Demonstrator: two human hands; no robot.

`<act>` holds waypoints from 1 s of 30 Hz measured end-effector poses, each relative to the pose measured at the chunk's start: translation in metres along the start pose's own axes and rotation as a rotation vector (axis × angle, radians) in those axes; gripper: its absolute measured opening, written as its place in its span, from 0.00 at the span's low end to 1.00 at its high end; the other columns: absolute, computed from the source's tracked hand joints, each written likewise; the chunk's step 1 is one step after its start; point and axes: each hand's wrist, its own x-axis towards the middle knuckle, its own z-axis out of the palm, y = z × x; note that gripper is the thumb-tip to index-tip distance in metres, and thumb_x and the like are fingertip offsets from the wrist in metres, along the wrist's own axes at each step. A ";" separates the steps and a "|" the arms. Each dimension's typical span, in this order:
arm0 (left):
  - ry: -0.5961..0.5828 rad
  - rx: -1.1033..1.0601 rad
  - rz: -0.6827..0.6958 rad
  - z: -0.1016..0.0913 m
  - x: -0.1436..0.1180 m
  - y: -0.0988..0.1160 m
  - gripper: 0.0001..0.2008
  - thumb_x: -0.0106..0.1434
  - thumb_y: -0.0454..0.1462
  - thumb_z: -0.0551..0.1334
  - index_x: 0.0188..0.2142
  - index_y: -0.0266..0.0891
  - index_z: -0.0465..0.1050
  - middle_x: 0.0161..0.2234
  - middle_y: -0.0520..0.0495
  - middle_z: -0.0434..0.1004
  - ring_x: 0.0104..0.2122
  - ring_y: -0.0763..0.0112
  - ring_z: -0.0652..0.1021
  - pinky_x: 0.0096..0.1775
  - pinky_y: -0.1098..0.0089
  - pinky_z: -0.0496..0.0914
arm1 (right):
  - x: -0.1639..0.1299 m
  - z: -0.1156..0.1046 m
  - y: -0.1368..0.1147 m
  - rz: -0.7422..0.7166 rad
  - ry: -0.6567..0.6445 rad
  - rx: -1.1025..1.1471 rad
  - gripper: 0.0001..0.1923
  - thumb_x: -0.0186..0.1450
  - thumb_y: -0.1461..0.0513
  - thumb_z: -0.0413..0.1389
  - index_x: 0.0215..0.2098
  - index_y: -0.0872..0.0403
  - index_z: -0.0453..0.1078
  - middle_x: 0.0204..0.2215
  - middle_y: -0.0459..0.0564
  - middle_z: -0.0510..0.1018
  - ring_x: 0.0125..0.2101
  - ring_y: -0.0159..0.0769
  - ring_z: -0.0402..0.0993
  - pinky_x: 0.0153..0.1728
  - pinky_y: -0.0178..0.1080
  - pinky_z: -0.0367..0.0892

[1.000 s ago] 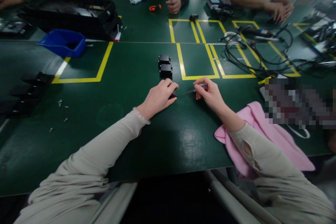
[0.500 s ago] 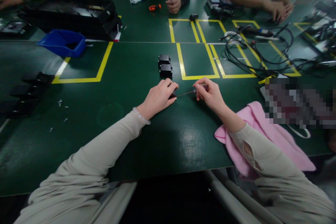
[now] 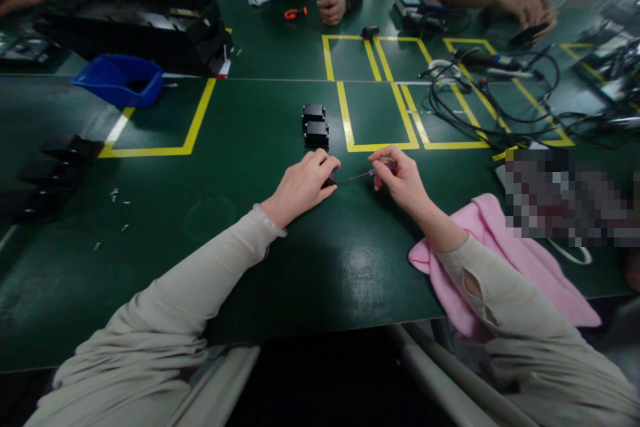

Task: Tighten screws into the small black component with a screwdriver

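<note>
My left hand (image 3: 306,185) is closed around a small black block (image 3: 330,179), mostly hidden under the fingers, on the green table. A screwdriver (image 3: 384,167) is pinched in my right hand (image 3: 398,177). Its thin shaft points left, and the tip reaches the right side of the block; whether it sits in a screw is too small to tell. Just beyond my left hand, two similar black blocks (image 3: 317,132) stand one behind the other. Several small screws (image 3: 125,227) lie scattered on the table to the left.
A blue bin (image 3: 123,80) and a long black tray (image 3: 145,27) stand at the left. Stacked black parts (image 3: 47,180) lie near the left edge. Black cables (image 3: 495,97) spread at the right, beyond a pink cloth (image 3: 505,260). Co-workers sit opposite.
My hands, the block and the screwdriver hold nearly the same place. Across the table at the right, a co-worker's hands have lifted, and a dark object now shows in them.
</note>
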 end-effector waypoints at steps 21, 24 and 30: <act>-0.009 0.007 0.006 -0.001 0.000 0.000 0.17 0.68 0.36 0.67 0.54 0.39 0.67 0.52 0.41 0.73 0.50 0.57 0.75 0.42 0.64 0.74 | -0.001 0.000 0.001 -0.004 -0.017 0.008 0.12 0.71 0.51 0.60 0.42 0.51 0.69 0.16 0.36 0.69 0.17 0.29 0.68 0.22 0.35 0.65; -0.009 0.013 0.002 -0.001 0.000 0.000 0.17 0.68 0.36 0.67 0.54 0.39 0.67 0.52 0.41 0.73 0.50 0.58 0.75 0.42 0.64 0.74 | -0.001 -0.001 0.000 -0.020 -0.006 -0.008 0.12 0.70 0.54 0.61 0.45 0.51 0.70 0.19 0.38 0.72 0.19 0.29 0.71 0.24 0.35 0.67; -0.012 0.009 -0.001 -0.001 0.000 0.000 0.17 0.68 0.37 0.67 0.54 0.39 0.67 0.52 0.41 0.73 0.50 0.58 0.75 0.41 0.65 0.74 | -0.001 -0.002 -0.002 0.019 -0.025 0.002 0.17 0.71 0.48 0.59 0.35 0.53 0.72 0.15 0.38 0.68 0.15 0.27 0.66 0.18 0.33 0.59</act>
